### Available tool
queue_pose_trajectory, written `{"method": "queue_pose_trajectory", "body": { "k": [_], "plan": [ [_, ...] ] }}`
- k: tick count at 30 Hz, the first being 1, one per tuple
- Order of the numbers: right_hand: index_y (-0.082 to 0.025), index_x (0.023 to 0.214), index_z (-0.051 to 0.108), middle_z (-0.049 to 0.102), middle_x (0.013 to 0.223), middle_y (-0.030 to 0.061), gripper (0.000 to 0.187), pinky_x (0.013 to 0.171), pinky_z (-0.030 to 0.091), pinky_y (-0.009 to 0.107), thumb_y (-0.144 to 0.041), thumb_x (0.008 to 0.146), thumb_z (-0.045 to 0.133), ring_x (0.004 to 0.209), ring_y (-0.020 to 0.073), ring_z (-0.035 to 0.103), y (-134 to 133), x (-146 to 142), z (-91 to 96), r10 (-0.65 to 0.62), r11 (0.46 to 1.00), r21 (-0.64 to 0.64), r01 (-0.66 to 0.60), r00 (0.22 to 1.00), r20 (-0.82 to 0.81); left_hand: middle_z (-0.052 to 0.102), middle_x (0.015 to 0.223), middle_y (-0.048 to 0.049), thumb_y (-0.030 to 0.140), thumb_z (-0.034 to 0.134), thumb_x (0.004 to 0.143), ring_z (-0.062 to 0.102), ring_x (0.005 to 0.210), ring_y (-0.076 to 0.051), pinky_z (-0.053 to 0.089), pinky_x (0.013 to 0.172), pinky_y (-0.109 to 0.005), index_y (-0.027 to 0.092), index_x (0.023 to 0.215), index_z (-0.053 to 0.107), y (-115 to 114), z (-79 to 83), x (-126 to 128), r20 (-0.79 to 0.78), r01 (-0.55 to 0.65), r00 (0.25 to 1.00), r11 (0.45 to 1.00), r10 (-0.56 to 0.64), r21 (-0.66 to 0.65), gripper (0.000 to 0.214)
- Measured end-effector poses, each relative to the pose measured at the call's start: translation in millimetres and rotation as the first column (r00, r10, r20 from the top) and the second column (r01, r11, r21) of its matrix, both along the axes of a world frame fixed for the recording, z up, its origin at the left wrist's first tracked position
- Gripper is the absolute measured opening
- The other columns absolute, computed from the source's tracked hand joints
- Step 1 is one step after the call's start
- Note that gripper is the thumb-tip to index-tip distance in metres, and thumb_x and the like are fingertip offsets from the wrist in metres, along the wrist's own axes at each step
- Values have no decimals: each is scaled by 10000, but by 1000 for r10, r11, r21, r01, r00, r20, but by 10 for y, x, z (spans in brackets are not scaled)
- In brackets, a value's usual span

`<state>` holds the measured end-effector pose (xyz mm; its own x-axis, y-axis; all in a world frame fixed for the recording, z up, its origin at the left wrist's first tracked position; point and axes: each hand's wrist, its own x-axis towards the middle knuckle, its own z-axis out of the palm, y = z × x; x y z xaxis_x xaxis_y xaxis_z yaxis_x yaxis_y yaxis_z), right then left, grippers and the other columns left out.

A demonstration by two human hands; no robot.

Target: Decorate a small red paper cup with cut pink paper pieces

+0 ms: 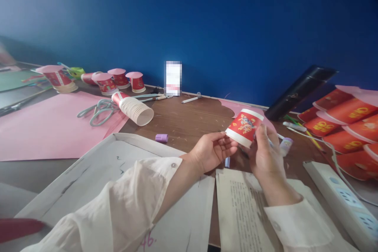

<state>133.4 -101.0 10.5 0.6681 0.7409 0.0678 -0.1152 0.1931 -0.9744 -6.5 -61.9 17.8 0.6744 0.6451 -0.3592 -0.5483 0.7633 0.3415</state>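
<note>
A red paper cup (244,125) with a printed figure and white bands at both ends is held tilted above the brown table. My right hand (267,153) is wrapped round its right side, thumb on the printed wall. At the cup's lower left edge, the thumb and fingertips of my left hand (214,151) pinch the rim, with the other fingers curled below. Under the hands lie a printed booklet (242,216) and a blue marker cap (227,162), the latter partly hidden. A purple cap (162,138) lies left of my left hand.
A stack of nested paper cups (137,111) lies on its side by a grey-green cord (102,112). Red cups with pink discs (137,80) stand along the blue wall. At right are a power strip (342,201), a black tube (298,92) and piled red cups (351,126).
</note>
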Motion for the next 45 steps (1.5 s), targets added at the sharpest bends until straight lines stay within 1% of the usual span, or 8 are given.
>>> {"method": "queue_pose_trajectory", "body": {
  "k": [6, 16, 21, 25, 31, 34, 37, 45],
  "plan": [
    [-196, 1116, 615, 684, 843, 3, 639, 592, 551, 303, -571, 655, 851, 672, 161, 654, -14, -99, 65, 31, 999, -29, -32, 998, -46, 668, 700, -105, 132, 475, 968, 688, 642, -146, 575, 657, -237, 52, 816, 646, 9, -38, 20, -53, 67, 997, 997, -65, 36, 243],
    [-158, 1036, 658, 696, 812, 27, 518, 556, 531, 287, -548, 728, 807, 646, 170, 664, 19, 15, -60, -34, 999, -36, 40, 987, 159, 728, 794, -84, 103, 699, 865, 686, 756, -109, 526, 894, -250, 73, 823, 740, -143, -54, 71, -101, 95, 992, 957, -70, 273, 66],
    [-188, 1191, 626, 721, 972, 55, 576, 674, 575, 339, -536, 762, 787, 794, 194, 703, 30, 91, -127, -92, 995, -14, 97, 974, 207, 738, 822, -108, 89, 612, 922, 700, 772, -115, 530, 887, -244, 60, 837, 739, -119, -32, 64, -102, 68, 994, 964, -43, 259, 156],
    [-204, 1238, 615, 732, 1065, 75, 470, 818, 567, 405, -496, 877, 688, 912, 208, 711, -29, 75, -41, -297, 955, 129, 268, 841, 451, 737, 826, -102, 77, 559, 946, 698, 747, -104, 534, 901, -242, 72, 836, 714, -83, -25, 62, -96, -23, 994, 979, 43, 204, 190],
    [-229, 1257, 655, 694, 825, 18, 357, 639, 526, 326, -425, 997, 510, 603, 135, 609, -195, -62, 73, -259, 947, 315, 59, 720, 644, 720, 807, -93, 79, 542, 952, 682, 729, -93, 533, 886, -230, 90, 776, 671, -72, -32, 70, -92, -99, 989, 980, 116, 170, 218],
    [-210, 1084, 723, 658, 769, 11, 261, 628, 500, 308, -362, 991, 532, 608, 129, 590, -253, -68, 56, -185, 959, 277, -61, 607, 773, 716, 810, -91, 81, 540, 952, 690, 781, -105, 526, 911, -241, 88, 784, 678, -70, -37, 68, -78, -114, 988, 975, 131, 189, 218],
    [-206, 1052, 731, 679, 795, 20, 210, 660, 504, 312, -304, 981, 559, 637, 135, 606, -281, -39, 39, -152, 974, 215, -68, 510, 847, 716, 822, -85, 89, 540, 954, 691, 807, -110, 517, 949, -258, 89, 808, 690, -63, -58, 70, -71, -113, 989, 972, 130, 205, 209],
    [-196, 989, 738, 722, 813, 48, 189, 722, 520, 322, -291, 972, 575, 727, 183, 689, -265, -41, 47, -148, 986, 169, -17, 394, 907, 709, 784, -79, 97, 596, 929, 684, 766, -112, 505, 997, -315, 84, 764, 686, -56, -72, 92, -85, -126, 986, 971, 146, 203, 188]
  ]
}}
